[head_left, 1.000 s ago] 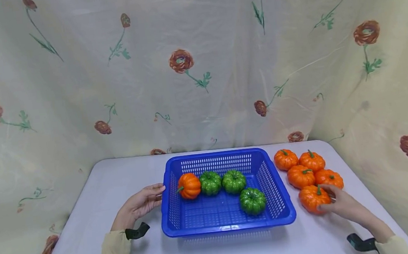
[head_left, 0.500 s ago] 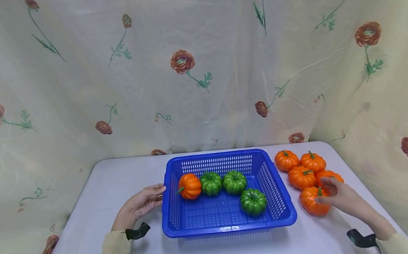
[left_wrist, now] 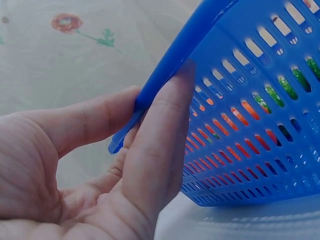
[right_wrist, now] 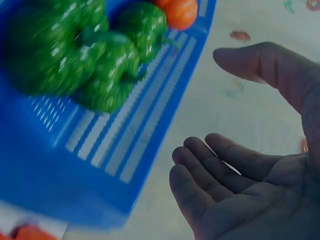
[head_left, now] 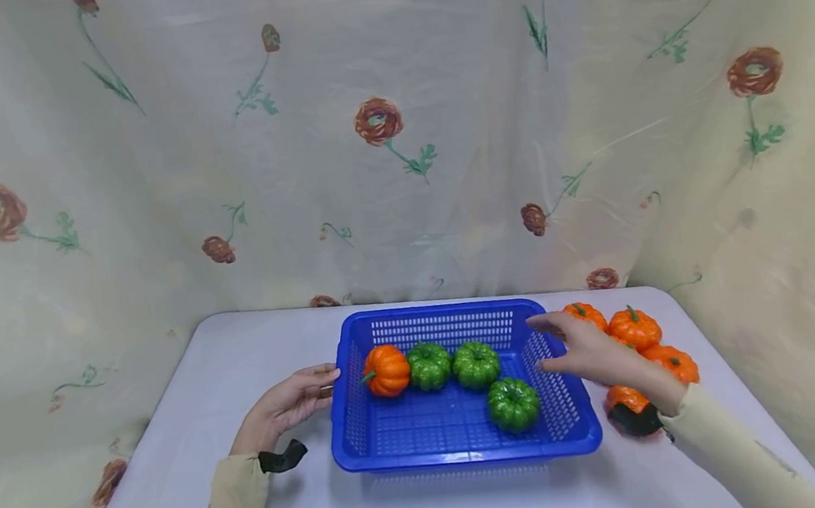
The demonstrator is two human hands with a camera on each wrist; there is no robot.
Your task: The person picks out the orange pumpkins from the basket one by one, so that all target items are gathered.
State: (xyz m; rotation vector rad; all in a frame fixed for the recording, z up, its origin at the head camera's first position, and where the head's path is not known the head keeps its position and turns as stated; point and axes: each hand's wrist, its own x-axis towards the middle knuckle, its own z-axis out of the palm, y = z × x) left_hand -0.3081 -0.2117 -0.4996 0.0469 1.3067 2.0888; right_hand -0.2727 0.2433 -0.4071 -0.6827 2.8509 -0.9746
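Observation:
My left hand (head_left: 290, 403) pinches the left rim of a blue plastic basket (head_left: 468, 456) between thumb and fingers; the left wrist view shows the rim (left_wrist: 170, 60) gripped, with slotted wall beyond. Inside the basket sit an orange pumpkin (head_left: 388, 371) and three green pumpkins: one beside it (head_left: 429, 366), a middle one (head_left: 476, 365) and a nearer one (head_left: 513, 405). Over the basket's right side hovers my right hand (head_left: 596, 354), fingers and thumb spread, holding nothing. In the right wrist view its fingers (right_wrist: 192, 182) lie apart from the basket wall.
Several orange pumpkins (head_left: 635, 329) are clustered on the white table right of the basket, partly hidden behind my right forearm (head_left: 730, 435). A flower-patterned curtain (head_left: 449, 224) closes off the back and both sides.
My right hand has left the nearest orange pumpkin, rising and moving left to the basket's right rim with nothing in it. The left hand keeps its hold. The head view has shifted slightly.

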